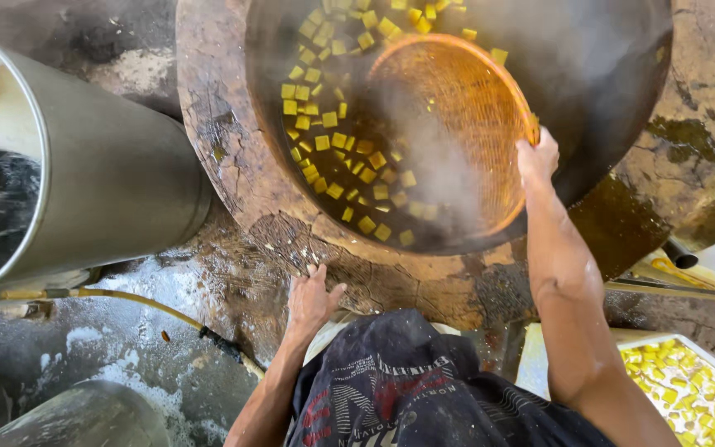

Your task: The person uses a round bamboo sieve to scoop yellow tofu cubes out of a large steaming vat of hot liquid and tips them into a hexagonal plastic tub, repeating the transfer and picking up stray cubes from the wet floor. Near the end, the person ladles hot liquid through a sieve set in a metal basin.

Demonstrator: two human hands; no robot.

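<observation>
Your right hand [537, 157] is closed on the rim of the orange woven strainer basket [457, 108], which tilts into the big dark wok [606, 99]. Just left of this grip, yellow cubes [324, 141] float in the steaming liquid. Your left hand [309, 300] lies flat with fingers spread on the cracked stone rim [233, 165], holding nothing. Below your right forearm sits a tray of yellow cubes [693, 389].

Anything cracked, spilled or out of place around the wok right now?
Yes. The stove rim around the wok is cracked and flaking, worst near the left hand resting on it. A dark wet patch stains the rim at right. Steam hides part of the basket strainer held by the right hand.
</observation>
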